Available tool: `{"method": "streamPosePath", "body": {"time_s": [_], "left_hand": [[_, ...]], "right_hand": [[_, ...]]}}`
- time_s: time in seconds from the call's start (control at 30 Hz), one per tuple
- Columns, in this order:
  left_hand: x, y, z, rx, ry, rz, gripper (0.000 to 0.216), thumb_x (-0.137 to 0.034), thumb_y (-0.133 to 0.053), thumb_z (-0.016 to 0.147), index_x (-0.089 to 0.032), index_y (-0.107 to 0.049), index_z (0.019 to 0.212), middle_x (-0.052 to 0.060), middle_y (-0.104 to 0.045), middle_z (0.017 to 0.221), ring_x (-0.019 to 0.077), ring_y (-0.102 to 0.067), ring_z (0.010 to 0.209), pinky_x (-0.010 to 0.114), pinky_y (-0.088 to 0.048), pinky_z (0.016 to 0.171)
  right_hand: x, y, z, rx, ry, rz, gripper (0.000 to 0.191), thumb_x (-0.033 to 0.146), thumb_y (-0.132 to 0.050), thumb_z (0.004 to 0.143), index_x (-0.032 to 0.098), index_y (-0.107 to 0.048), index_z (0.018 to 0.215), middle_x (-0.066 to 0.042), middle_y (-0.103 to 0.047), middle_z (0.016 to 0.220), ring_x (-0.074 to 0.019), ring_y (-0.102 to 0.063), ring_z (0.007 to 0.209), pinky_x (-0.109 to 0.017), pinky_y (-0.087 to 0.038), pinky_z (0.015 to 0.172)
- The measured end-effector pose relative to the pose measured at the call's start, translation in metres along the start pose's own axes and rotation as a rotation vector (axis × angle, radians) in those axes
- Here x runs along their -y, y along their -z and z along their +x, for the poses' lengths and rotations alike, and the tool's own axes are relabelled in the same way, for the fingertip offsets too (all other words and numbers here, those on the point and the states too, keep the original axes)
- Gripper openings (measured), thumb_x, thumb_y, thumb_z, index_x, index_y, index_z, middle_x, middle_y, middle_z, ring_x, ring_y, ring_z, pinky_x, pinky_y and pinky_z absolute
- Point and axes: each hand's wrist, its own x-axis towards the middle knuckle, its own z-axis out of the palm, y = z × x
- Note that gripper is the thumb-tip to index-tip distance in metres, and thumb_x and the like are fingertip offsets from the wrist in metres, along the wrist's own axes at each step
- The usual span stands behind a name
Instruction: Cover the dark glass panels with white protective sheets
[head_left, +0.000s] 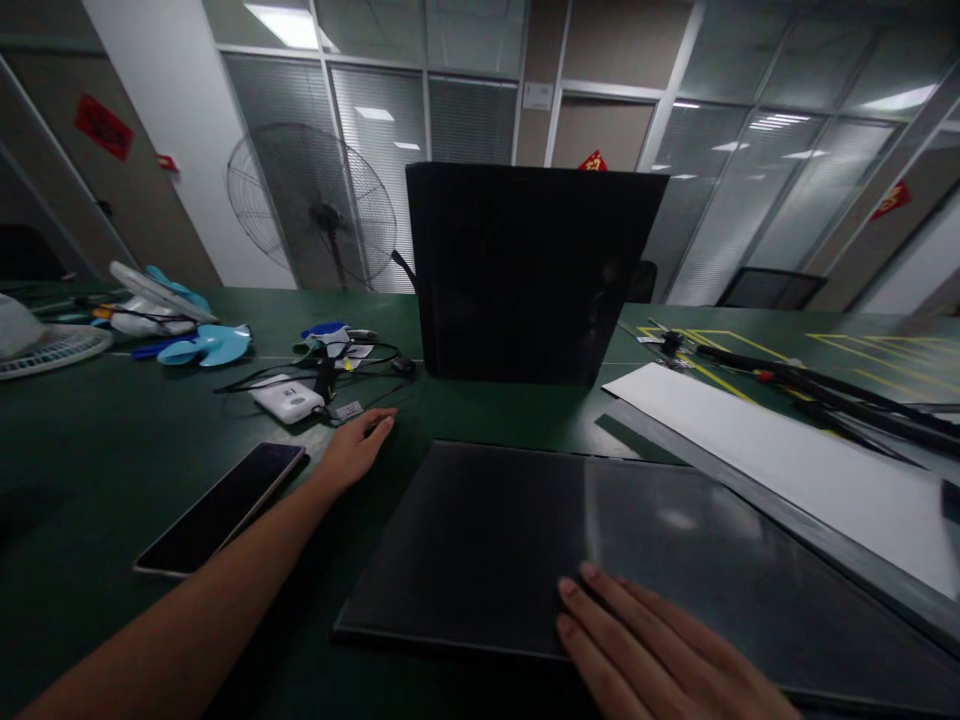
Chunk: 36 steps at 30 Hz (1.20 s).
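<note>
A flat, dark, glossy panel (pixel 487 540) lies on the green table in front of me. My right hand (pixel 652 650) rests palm down across its near edge, fingers stretched out flat. Left of the panel's far corner, my left hand (pixel 356 445) is low over the table, thumb and forefinger curled towards each other. A small dark spot shows between them; whether it is an object or a gap is unclear. Just beyond that hand sits a white box-shaped device (pixel 289 400) with a black cable. A phone (pixel 225 510) lies beside my left forearm.
A large black upright box or panel (pixel 532 275) stands behind the glossy panel. To the right, a long white board (pixel 780 470) lies at a slant, with black rods (pixel 817 385) beyond it. Blue fan blades (pixel 210 345) and cables lie at left. A big caged fan (pixel 315 205) stands behind.
</note>
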Motion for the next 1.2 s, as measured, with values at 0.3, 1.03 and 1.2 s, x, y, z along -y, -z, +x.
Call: {"method": "streamPosePath", "body": {"time_s": [0.3,1.03,1.2], "left_hand": [[0.001,0.002,-0.005,0.076,-0.110,-0.027,0.055,-0.062,-0.048,0.093,-0.021,-0.079,0.113,0.008,-0.067,0.140,0.0300,-0.063,0.129,0.043,-0.043,0.116],[0.001,-0.005,-0.010,0.162,-0.244,0.312,0.046,-0.043,-0.047,0.098,-0.026,-0.069,0.134,0.005,-0.049,0.157,0.0291,-0.042,0.149,0.047,-0.034,0.124],[-0.002,-0.005,-0.009,0.150,-0.246,0.285,0.055,-0.053,-0.037,0.102,-0.021,-0.068,0.135,0.010,-0.052,0.155,0.0280,-0.044,0.148,0.046,-0.033,0.124]], "right_hand": [[-0.046,-0.070,0.039,0.396,-0.177,0.361,0.040,0.042,-0.046,0.102,0.028,-0.066,0.134,-0.003,-0.066,0.135,-0.0204,-0.065,0.120,-0.038,-0.055,0.102],[-0.157,-0.101,0.032,0.517,-0.707,-0.211,0.046,0.037,-0.032,0.103,0.014,-0.070,0.112,-0.018,-0.071,0.107,-0.0295,-0.068,0.095,-0.040,-0.050,0.079],[-0.061,-0.081,0.072,0.656,-0.434,0.261,0.042,0.038,-0.035,0.104,0.025,-0.071,0.121,-0.008,-0.074,0.101,-0.0224,-0.070,0.087,-0.038,-0.054,0.080]]}}
